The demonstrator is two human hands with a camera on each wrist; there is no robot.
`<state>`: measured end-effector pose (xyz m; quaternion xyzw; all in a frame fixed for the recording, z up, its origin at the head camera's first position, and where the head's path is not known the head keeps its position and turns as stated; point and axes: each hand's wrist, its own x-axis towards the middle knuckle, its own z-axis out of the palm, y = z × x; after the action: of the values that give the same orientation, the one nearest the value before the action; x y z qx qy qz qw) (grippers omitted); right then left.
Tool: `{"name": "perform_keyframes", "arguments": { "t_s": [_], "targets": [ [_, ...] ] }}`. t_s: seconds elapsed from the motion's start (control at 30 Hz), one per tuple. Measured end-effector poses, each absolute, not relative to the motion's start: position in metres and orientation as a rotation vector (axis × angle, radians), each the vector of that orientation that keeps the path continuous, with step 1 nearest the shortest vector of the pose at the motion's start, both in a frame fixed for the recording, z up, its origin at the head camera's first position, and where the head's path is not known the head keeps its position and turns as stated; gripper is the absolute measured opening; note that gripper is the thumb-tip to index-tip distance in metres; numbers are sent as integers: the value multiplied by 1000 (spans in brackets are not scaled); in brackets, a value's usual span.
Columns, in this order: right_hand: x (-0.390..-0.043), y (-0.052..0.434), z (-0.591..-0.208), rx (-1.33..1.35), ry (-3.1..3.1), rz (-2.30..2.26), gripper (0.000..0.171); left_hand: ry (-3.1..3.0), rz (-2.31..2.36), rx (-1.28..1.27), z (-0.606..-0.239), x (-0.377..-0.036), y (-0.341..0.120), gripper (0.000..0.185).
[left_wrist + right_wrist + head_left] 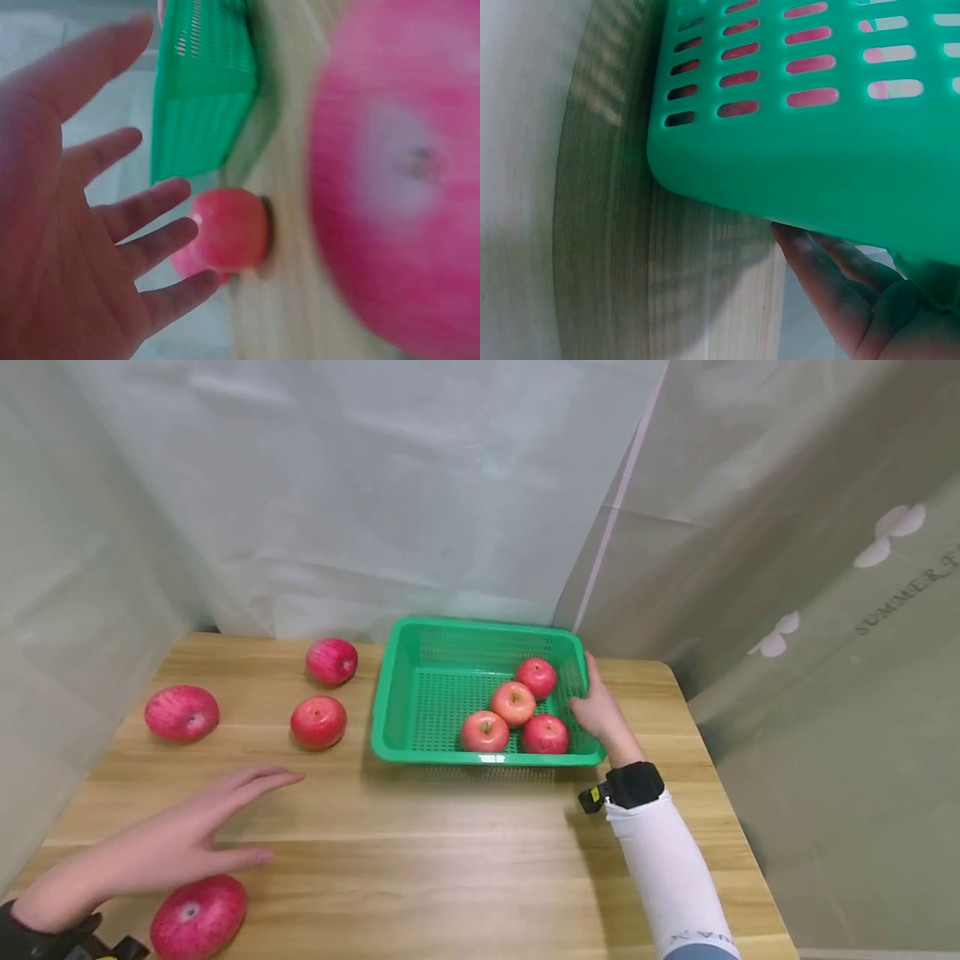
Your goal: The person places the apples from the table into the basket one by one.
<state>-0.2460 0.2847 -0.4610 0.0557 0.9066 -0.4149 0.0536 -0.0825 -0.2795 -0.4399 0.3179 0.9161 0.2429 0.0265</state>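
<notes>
A green plastic basket (491, 759) stands toward the back of the table with several red apples (513, 704) in its right half. My right hand (600, 710) holds the basket's right side, thumb over the rim; in the right wrist view its fingers (832, 281) lie against the outside, partly hidden. Over the front left of the table my left hand (180, 839) hovers with fingers spread, holding nothing. Just below it lies a large red apple (198, 917), which looms blurred at the right of the left wrist view, apart from the fingers.
Left of the basket, an apple (318, 722) lies nearest to it, another apple (332, 661) sits by the back edge, and a third apple (182, 713) is near the left edge. Grey curtains (360, 502) hang close behind and beside the wooden table (450, 868).
</notes>
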Motion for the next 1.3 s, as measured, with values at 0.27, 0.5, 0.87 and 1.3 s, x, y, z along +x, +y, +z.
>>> {"name": "perform_keyframes", "arguments": {
  "t_s": [0.27, 0.5, 0.87, 1.3],
  "targets": [
    [-249, 288, -458, 176, 2763, -1262, 96, 2853, 852, 893, -463, -60, -303, 80],
    [-245, 290, -458, 182, 2760, -1234, 96, 2833, 826, 782, -481, -38, -308, 71],
    [-246, 293, -457, 182, 2766, -1253, 95, 2914, 785, 837, -502, -24, -303, 45],
    [-246, 284, -461, 158, 2739, -1294, 93, 2998, 551, 876, -510, -25, -307, 42]
  ]
}}
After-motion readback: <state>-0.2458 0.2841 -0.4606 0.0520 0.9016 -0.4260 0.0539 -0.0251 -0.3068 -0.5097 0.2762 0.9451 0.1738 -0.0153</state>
